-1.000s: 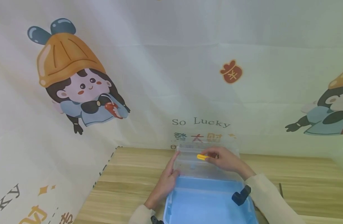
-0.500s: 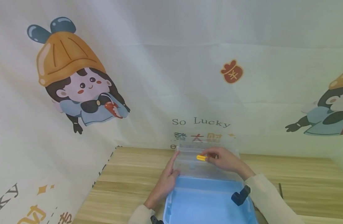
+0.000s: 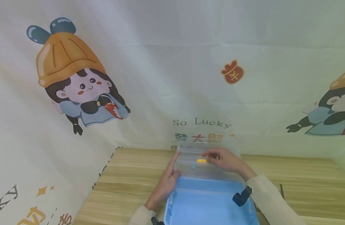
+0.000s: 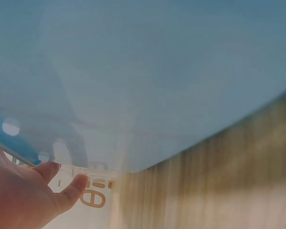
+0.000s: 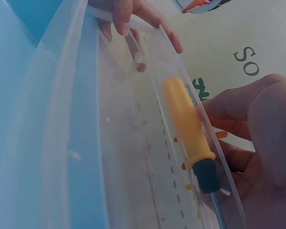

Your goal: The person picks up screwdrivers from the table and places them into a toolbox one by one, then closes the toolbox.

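A blue plastic box (image 3: pixel 214 204) lies before me, with a clear plastic lid (image 3: pixel 186 170) standing up along its far edge. My left hand (image 3: pixel 168 184) holds the lid's left side, thumb on one face and fingers on the other. Within the lid's rim is a screwdriver (image 5: pixel 188 126) with a yellow handle, dark collar and metal shaft. Only its yellow handle shows in the head view. Beside it, my right hand (image 3: pixel 221 159) has bent fingers, the index fingertip apart from the handle. I cannot tell whether the thumb and hidden fingers pinch the shaft.
The box rests on a wood-grain table (image 3: pixel 127 178). Behind the table hangs a pale printed cloth (image 3: pixel 161 62). A thin dark object (image 3: pixel 282 191) lies to the right of my right sleeve. A black wrist camera (image 3: pixel 242 196) overlaps the box's right side.
The yellow handle has sunk slightly, shows narrower and sits farther below my right index finger. Both hands stay nearly where they were.
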Action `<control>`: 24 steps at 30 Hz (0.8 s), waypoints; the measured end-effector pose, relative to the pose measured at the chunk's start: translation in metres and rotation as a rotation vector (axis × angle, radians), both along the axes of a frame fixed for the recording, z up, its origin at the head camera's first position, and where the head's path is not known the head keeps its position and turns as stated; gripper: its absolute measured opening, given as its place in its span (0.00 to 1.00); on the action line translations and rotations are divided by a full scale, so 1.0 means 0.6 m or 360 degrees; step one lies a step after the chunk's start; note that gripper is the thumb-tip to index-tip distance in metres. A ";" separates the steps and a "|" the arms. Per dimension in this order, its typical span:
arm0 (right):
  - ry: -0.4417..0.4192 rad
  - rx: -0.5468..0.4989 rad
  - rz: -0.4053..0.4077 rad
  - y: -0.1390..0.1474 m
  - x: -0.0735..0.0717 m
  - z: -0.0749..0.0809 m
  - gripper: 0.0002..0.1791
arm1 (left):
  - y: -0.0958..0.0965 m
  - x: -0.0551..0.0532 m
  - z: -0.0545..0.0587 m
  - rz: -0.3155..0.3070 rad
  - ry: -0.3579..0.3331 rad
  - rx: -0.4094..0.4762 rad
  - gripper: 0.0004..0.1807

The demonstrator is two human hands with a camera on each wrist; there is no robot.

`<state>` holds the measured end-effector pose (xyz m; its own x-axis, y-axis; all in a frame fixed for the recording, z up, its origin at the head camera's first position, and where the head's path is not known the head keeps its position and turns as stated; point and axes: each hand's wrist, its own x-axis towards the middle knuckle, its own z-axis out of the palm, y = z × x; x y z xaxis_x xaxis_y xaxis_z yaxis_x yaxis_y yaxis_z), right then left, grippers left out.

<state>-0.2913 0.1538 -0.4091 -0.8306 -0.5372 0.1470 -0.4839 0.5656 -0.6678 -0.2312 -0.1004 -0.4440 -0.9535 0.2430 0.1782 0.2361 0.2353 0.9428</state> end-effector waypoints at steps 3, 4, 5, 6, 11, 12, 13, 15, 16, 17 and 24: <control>-0.0001 -0.0006 -0.0012 0.000 0.001 0.001 0.13 | 0.001 0.001 0.001 0.0021 -0.0003 -0.0011 0.35; -0.0008 -0.0007 -0.0026 -0.001 0.002 0.002 0.13 | 0.000 0.001 0.000 0.0025 -0.0006 -0.0013 0.35; -0.0011 -0.0008 -0.0035 -0.001 0.003 0.003 0.13 | -0.001 -0.004 -0.009 0.0031 -0.0006 -0.0016 0.35; -0.0010 -0.0009 -0.0045 -0.001 0.004 0.003 0.12 | -0.002 -0.009 -0.018 0.0029 -0.0006 -0.0019 0.36; 0.0004 -0.0039 -0.0069 0.002 0.002 0.003 0.12 | -0.009 -0.036 -0.061 0.0008 -0.0008 -0.0024 0.37; 0.0006 -0.0043 -0.0073 0.003 0.002 0.003 0.12 | -0.008 -0.037 -0.061 0.0005 -0.0013 -0.0023 0.37; 0.0007 -0.0046 -0.0078 0.004 0.001 0.002 0.12 | -0.008 -0.037 -0.061 0.0002 -0.0015 -0.0020 0.37; 0.0006 -0.0051 -0.0096 0.006 0.000 0.002 0.12 | -0.007 -0.037 -0.060 -0.0004 -0.0020 -0.0014 0.37; 0.0010 -0.0053 -0.0106 0.006 0.000 0.001 0.11 | -0.007 -0.037 -0.060 -0.0005 -0.0017 -0.0015 0.37; 0.0017 -0.0053 -0.0112 0.007 0.001 0.002 0.11 | -0.006 -0.037 -0.060 -0.0006 -0.0016 -0.0014 0.37; 0.0075 -0.0045 -0.0108 0.010 0.005 0.010 0.11 | -0.006 -0.037 -0.059 0.0008 -0.0007 -0.0035 0.37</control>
<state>-0.2885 0.1597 -0.4032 -0.8568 -0.4748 0.2013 -0.4764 0.5792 -0.6615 -0.2533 -0.1042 -0.4797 -0.9555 0.2418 0.1689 0.2309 0.2571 0.9384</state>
